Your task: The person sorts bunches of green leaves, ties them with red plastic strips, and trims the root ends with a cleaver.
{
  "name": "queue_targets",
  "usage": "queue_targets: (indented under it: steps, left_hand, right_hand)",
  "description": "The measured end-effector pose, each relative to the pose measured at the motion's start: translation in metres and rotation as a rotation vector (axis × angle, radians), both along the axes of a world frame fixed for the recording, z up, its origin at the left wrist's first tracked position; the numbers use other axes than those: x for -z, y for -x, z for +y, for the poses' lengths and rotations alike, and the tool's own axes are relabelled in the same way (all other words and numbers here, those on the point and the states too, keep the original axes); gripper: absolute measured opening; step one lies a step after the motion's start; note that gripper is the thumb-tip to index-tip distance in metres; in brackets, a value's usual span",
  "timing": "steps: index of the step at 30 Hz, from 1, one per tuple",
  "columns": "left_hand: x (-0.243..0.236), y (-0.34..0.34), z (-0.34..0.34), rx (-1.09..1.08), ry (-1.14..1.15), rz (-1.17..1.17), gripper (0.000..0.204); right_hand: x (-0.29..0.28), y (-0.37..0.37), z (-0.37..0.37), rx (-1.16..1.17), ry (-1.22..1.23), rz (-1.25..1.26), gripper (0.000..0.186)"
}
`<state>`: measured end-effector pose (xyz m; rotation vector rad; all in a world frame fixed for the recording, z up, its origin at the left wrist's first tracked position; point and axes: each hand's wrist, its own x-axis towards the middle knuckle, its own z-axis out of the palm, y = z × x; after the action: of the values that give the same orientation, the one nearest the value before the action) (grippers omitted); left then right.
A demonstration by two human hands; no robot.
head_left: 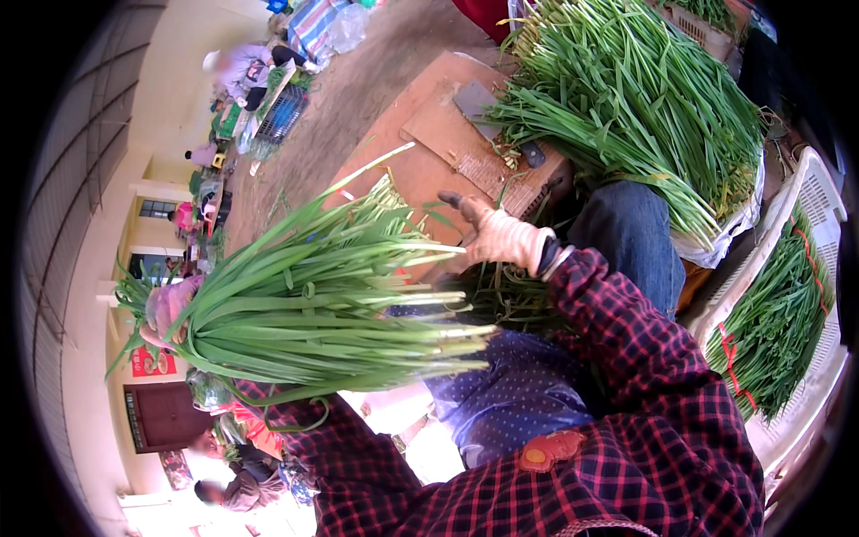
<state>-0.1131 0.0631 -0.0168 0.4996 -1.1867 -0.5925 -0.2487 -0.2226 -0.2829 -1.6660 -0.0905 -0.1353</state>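
One thick bunch of green chives (322, 304) is up in the left hand (165, 309), gripped around the leafy end, cut white ends fanning toward the right. That hand wears a pinkish glove and is closed about the stalks; fingers mostly buried in leaves.

Right hand (501, 237), in a pale work glove, stretches forward over the lap with fingers loosely spread, holding nothing that shows. It hovers above a few loose stalks lying on the blue dotted apron (510, 394).

Judged progress: partway.
- Done, it seems: tied bundles with red bands already lie in the white plastic crate (819, 210) at right.
- In hand: the present bunch is gathered but no band shows on it.
- Left: a big heap of loose chives (626, 98) still sits untied beyond the knee, on the far side of the wooden worktop (420, 161).

A cleaver (479, 98) lies on a board on that worktop, near the heap, untouched.

Hard to make out:
- Whether the right hand's fingertips touch the worktop edge or hang above it.
- How full the crate is; its lower part is cut off by the rim.
- Left thumb and grip hidden under leaves.
- Other people at far left are small and blurred.
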Motion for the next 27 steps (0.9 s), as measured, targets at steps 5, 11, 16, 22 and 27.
queue_targets:
  steps: [5,11,16,22,27]
  left_hand:
    - [0.021,-0.006,-0.007,0.004,-0.001,0.054,0.028]
    - [0.001,0.005,0.037,-0.084,-0.015,0.042,0.025]
    - [0.013,0.002,0.05,-0.029,-0.012,0.045,0.023]
    - [-0.002,0.018,0.082,-0.341,-0.053,0.068,0.026]
    - [0.008,0.017,0.085,-0.205,0.092,0.137,0.026]
  right_hand:
    - [0.019,-0.02,0.026,-0.007,-0.025,0.058,0.056]
    - [0.058,0.04,-0.012,0.256,-0.387,0.185,0.027]
    - [0.114,0.05,-0.02,0.546,-0.062,0.192,0.028]
    - [0.087,0.045,-0.008,0.366,0.704,0.779,0.032]
    - [0.088,0.062,-0.019,0.367,0.843,0.682,0.035]
